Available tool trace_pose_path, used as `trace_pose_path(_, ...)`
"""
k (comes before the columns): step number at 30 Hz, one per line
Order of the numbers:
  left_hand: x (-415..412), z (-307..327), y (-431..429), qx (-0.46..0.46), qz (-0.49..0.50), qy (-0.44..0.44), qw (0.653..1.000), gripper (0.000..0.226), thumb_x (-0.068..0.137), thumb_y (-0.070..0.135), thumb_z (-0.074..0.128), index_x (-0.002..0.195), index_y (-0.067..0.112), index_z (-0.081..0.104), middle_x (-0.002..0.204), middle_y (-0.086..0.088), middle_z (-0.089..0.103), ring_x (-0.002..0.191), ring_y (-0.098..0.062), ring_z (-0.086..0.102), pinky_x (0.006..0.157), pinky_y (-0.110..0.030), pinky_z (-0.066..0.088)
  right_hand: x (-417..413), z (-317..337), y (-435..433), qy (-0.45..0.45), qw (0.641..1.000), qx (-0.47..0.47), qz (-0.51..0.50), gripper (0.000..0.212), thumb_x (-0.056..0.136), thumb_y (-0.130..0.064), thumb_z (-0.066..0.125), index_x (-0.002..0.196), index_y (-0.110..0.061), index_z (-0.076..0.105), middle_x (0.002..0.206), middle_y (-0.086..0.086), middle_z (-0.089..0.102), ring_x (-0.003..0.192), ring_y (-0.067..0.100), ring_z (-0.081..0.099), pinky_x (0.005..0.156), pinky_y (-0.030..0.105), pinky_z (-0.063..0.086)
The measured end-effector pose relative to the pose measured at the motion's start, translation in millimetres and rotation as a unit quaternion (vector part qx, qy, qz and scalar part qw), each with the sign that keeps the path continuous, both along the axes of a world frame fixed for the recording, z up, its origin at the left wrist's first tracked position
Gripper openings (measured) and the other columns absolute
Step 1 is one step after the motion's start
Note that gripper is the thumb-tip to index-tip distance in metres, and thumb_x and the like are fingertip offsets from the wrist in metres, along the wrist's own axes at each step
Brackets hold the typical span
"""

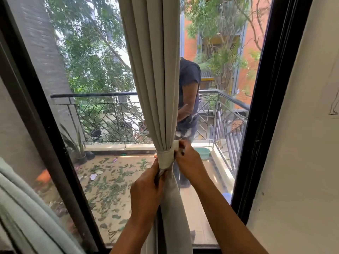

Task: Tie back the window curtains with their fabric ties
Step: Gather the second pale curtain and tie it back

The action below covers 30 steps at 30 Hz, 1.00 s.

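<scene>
A beige curtain [152, 79] hangs gathered in front of the window glass. A pale fabric tie [165, 157] is wrapped around its narrowest point. My left hand [146, 187] grips the curtain just under the tie, fingers curled round the folds and the tie's lower end. My right hand [189, 162] pinches the tie's upper end at the curtain's right side. Below the tie the curtain falls loose between my forearms.
A second, pale green curtain [27, 213] hangs at the lower left. Black window frames [264, 114] stand on both sides, with a white wall [302, 143] to the right. Behind the glass a person stands on a leaf-strewn balcony with a metal railing [102, 95].
</scene>
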<state>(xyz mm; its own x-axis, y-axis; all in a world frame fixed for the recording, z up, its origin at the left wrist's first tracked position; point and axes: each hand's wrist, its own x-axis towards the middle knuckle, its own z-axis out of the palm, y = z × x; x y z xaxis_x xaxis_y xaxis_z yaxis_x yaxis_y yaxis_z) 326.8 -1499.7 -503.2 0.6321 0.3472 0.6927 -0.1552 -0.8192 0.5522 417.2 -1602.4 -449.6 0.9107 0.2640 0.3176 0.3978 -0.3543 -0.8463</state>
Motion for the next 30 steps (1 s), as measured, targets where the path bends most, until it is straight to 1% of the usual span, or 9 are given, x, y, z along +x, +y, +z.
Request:
trace_pose_path(3, -1, -1, 3, -0.002, -0.001, 0.004, 1.0, 0.047, 0.089, 0.058, 0.046, 0.124, 0.032, 0.062, 0.075, 0.005, 0.067, 0.061, -0.009, 0.06, 0.052, -0.007, 0.03, -20, 14, -6, 0.067, 0.989, 0.003, 0.133, 0.024, 0.098, -0.013, 0.04, 0.115, -0.021, 0.055, 0.094, -0.012, 0.056, 0.089, 0.007, 0.055, 0.077, 0.016, 0.045)
trace_pose_path(5, -2, 0, 5, -0.011, 0.0, -0.002, 1.0, 0.047, 0.087, 0.057, 0.047, 0.12, 0.03, 0.064, 0.076, 0.007, 0.067, 0.059, -0.006, 0.057, 0.051, -0.007, 0.032, -25, 26, -15, 0.135, 0.974, 0.0, 0.18, 0.022, 0.1, -0.023, 0.042, 0.117, -0.023, 0.056, 0.107, -0.007, 0.054, 0.103, 0.014, 0.051, 0.088, 0.023, 0.04)
trace_pose_path(9, -8, 0, 7, -0.023, 0.001, 0.0, 1.0, 0.047, 0.085, 0.057, 0.042, 0.111, 0.027, 0.068, 0.073, 0.009, 0.066, 0.057, -0.007, 0.057, 0.05, -0.012, 0.035, -17, 19, -14, -0.022, 0.986, -0.122, 0.11, 0.046, 0.083, -0.061, 0.045, 0.091, -0.022, 0.068, 0.107, 0.003, 0.053, 0.102, 0.018, 0.053, 0.086, 0.026, 0.043)
trace_pose_path(12, -9, 0, 6, -0.006, 0.02, 0.006, 1.0, 0.038, 0.087, 0.05, 0.048, 0.111, 0.028, 0.068, 0.075, 0.011, 0.063, 0.057, -0.001, 0.048, 0.05, -0.006, 0.026, -21, 8, -6, -0.114, 0.992, -0.045, -0.011, 0.042, 0.079, -0.054, 0.063, 0.079, -0.012, 0.072, 0.087, 0.003, 0.062, 0.081, 0.014, 0.06, 0.074, 0.029, 0.05)
trace_pose_path(15, -12, -2, 6, 0.005, 0.025, 0.01, 1.0, 0.034, 0.089, 0.047, 0.05, 0.109, 0.026, 0.068, 0.08, 0.013, 0.061, 0.057, -0.001, 0.049, 0.05, -0.005, 0.024, -32, 4, -5, -0.101, 0.994, 0.04, -0.033, 0.022, 0.075, -0.047, 0.071, 0.079, -0.026, 0.068, 0.078, -0.01, 0.069, 0.073, 0.0, 0.065, 0.071, 0.02, 0.053)
trace_pose_path(20, -12, -8, 9, 0.022, -0.008, 0.008, 1.0, 0.025, 0.087, 0.027, 0.062, 0.111, 0.024, 0.066, 0.092, 0.012, 0.061, 0.061, -0.008, 0.058, 0.053, -0.005, 0.028, -48, -7, -3, -0.03, 0.995, 0.074, 0.059, 0.047, 0.07, -0.037, 0.081, 0.11, -0.03, 0.058, 0.107, -0.015, 0.067, 0.1, -0.001, 0.062, 0.089, 0.018, 0.05)
trace_pose_path(24, -11, -8, 15, 0.008, -0.072, 0.009, 0.997, 0.032, 0.085, 0.036, 0.057, 0.113, 0.025, 0.065, 0.1, 0.014, 0.059, 0.069, -0.002, 0.057, 0.057, -0.004, 0.036, -52, -9, 2, -0.066, 0.994, 0.087, 0.02, 0.043, 0.073, -0.03, 0.079, 0.112, -0.025, 0.062, 0.104, -0.013, 0.069, 0.096, -0.002, 0.063, 0.082, 0.01, 0.048)
trace_pose_path(28, -5, -6, 44, -0.006, -0.168, 0.032, 0.985, 0.052, 0.078, 0.053, 0.061, 0.127, 0.033, 0.06, 0.099, 0.02, 0.056, 0.085, -0.003, 0.06, 0.064, -0.018, 0.051, -52, -8, 6, -0.094, 0.99, 0.102, -0.038, 0.018, 0.075, -0.03, 0.073, 0.091, -0.023, 0.068, 0.08, -0.008, 0.072, 0.072, 0.003, 0.066, 0.067, 0.024, 0.054)
trace_pose_path(30, -2, 6, 59, -0.066, -0.163, 0.003, 0.984, 0.043, 0.079, 0.053, 0.064, 0.118, 0.036, 0.063, 0.095, 0.018, 0.056, 0.081, -0.005, 0.06, 0.059, -0.015, 0.05, -54, -9, 5, -0.107, 0.987, 0.107, -0.049, 0.017, 0.072, -0.031, 0.065, 0.086, -0.021, 0.069, 0.074, -0.007, 0.07, 0.068, 0.008, 0.065, 0.066, 0.033, 0.055)
